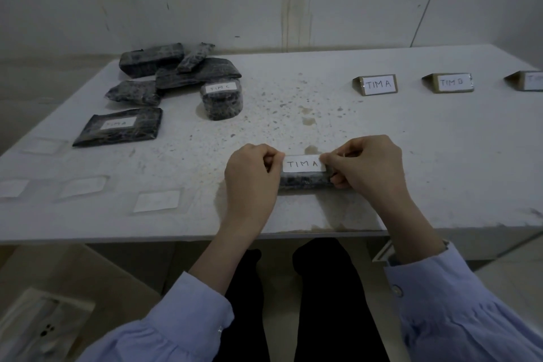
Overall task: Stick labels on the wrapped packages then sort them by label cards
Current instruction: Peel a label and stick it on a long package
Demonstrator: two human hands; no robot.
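Down at six o'clock on the speckled white surface (293, 91), a small dark plastic-wrapped package (305, 180) lies between two hands. The left hand (251, 176) pinches the left end of a white paper label reading "TIM A" (304, 164), and the right hand (367, 164) pinches its right end, both closed on the label while it lies along the package's top edge.

At ten o'clock sit six more dark wrapped packages. Four carry no visible label: a rectangular one at the back (151, 59), a narrow one leaning across it (195, 56), a wide flat one (202, 72) and a small crinkled one (133, 92). A rounded package (221, 101) bears a "TIM C" label, and a flat package nearest the left edge (117, 126) bears a faint "TIM A" label.

At one to two o'clock stand three folded tent cards in a row: one reading "TIM A" (377, 84), a second whose last letter is unclear (451, 82), and a third cut off by the frame edge (527, 80).

Along eight o'clock lie four pale blank slips (157, 201), (82, 186), (13, 187), (44, 145).
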